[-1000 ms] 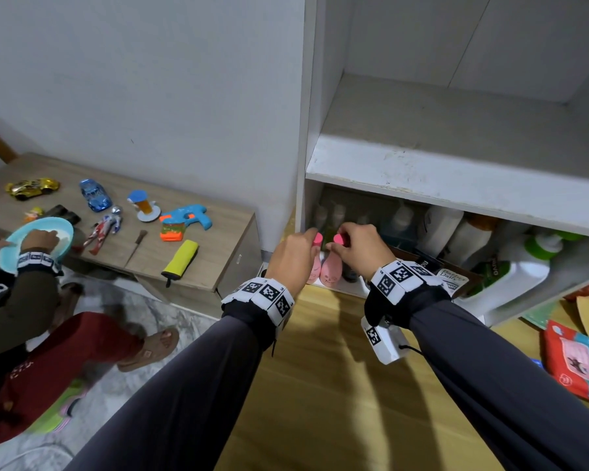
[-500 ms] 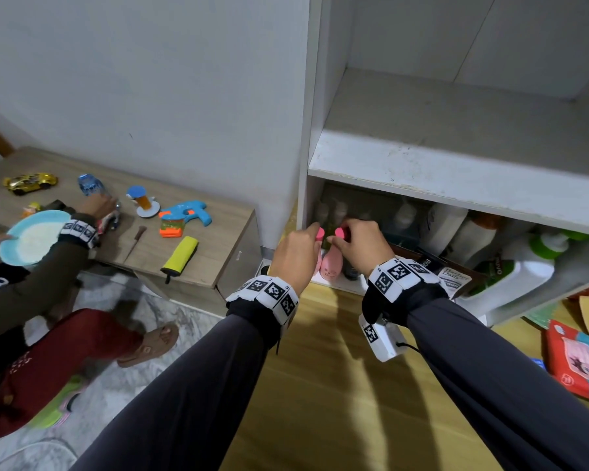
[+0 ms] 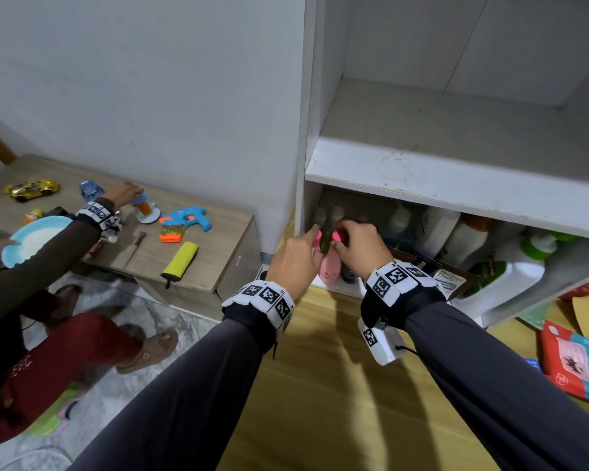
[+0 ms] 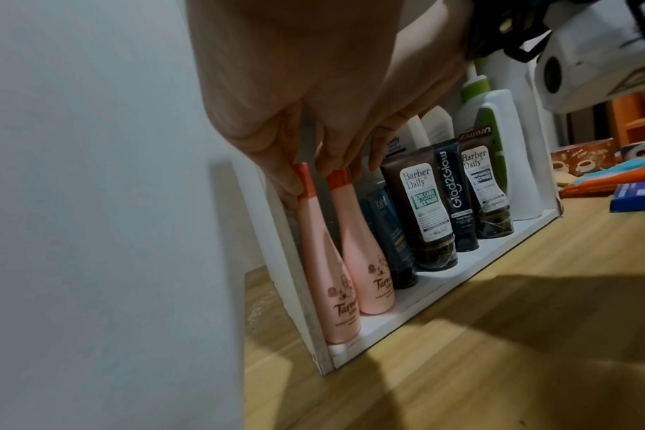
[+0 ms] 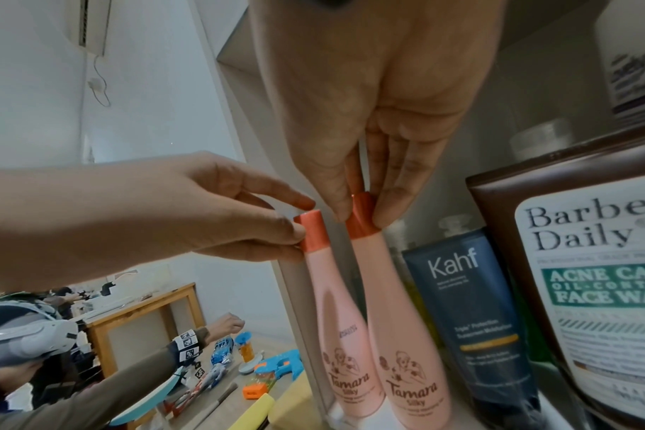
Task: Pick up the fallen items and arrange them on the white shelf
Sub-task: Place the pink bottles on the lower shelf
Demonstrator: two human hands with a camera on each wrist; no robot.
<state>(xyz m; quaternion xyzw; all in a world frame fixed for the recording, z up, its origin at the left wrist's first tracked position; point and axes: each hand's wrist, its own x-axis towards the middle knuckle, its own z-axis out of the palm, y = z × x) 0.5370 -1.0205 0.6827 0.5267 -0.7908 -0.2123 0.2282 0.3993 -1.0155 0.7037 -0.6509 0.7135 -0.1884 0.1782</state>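
Observation:
Two pink bottles with red caps stand upright side by side at the left end of the white shelf's bottom board (image 3: 337, 288). My left hand (image 3: 315, 240) pinches the cap of the left bottle (image 4: 328, 276), which stands against the shelf's side wall. My right hand (image 3: 338, 239) pinches the cap of the right bottle (image 4: 365, 261) between thumb and fingers. In the right wrist view the left bottle (image 5: 332, 305) and right bottle (image 5: 398, 320) almost touch. In the head view my hands hide most of both bottles.
Dark tubes (image 4: 420, 203) and a big white bottle with a green cap (image 3: 510, 277) fill the bottom shelf to the right. The shelf above (image 3: 422, 178) is bare. Packets (image 3: 572, 362) lie on the floor at right. Another person (image 3: 48, 249) reaches over a low toy-covered cabinet (image 3: 198, 266) at left.
My hands have stayed on the two bottle caps, shifting only slightly. The other person's arm has reached from the blue plate across to the toys on the cabinet.

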